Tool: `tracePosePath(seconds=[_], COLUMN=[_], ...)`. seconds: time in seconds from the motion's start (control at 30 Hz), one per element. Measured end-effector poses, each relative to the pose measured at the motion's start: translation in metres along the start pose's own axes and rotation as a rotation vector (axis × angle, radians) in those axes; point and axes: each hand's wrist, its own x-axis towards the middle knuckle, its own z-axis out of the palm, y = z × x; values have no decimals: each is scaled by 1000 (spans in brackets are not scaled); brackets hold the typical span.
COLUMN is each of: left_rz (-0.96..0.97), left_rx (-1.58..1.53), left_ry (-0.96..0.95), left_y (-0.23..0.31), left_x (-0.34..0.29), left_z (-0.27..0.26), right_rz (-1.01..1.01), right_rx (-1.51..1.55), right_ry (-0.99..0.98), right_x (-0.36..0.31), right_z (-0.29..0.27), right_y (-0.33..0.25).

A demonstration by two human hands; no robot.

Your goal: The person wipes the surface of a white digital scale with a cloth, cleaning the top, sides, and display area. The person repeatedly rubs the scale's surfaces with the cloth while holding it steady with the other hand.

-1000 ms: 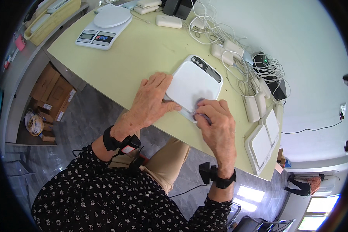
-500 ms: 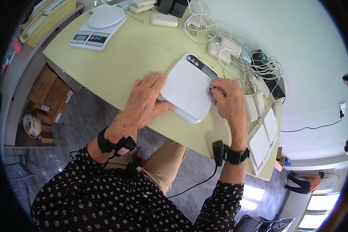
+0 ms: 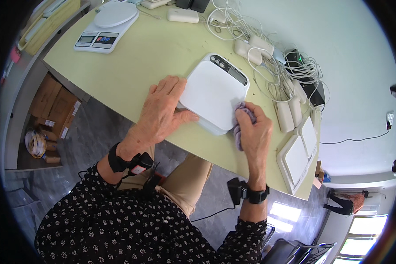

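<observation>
A white digital scale (image 3: pixel 213 93) with a flat square top lies tilted to my view on the pale green table. Its dark display strip with round buttons is at the far edge. My left hand (image 3: pixel 160 108) steadies the scale's left side, fingers along the edge and thumb at the near corner. In my right hand (image 3: pixel 255 127) is a bunched purple-grey cloth (image 3: pixel 239 132), pressed against the right side of the scale near its lower right corner. Part of the cloth is hidden under my fingers.
A white kitchen scale (image 3: pixel 106 27) with a round plate stands at the far left. White power banks (image 3: pixel 183 16) and tangled white cables (image 3: pixel 233 26) line the back and right. Flat white scales (image 3: pixel 293 163) lie at the right edge. Another person (image 3: pixel 347 202) is in the far background.
My right hand has slid the cloth down along the scale's right side, toward the near corner. My left hand stays on the left edge. The whole view has shifted slightly.
</observation>
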Motion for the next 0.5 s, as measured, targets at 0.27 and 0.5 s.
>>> tracePosePath(seconds=[0.27, 0.5], left_rz=[76, 76], left_rx=[61, 53], left_ry=[57, 10], left_y=[-7, -18], left_x=[-1, 0], left_z=[6, 5], right_rz=[43, -226], right_rx=[86, 287], right_ry=[17, -67], right_x=[-74, -119], right_z=[15, 43], right_y=[-19, -24])
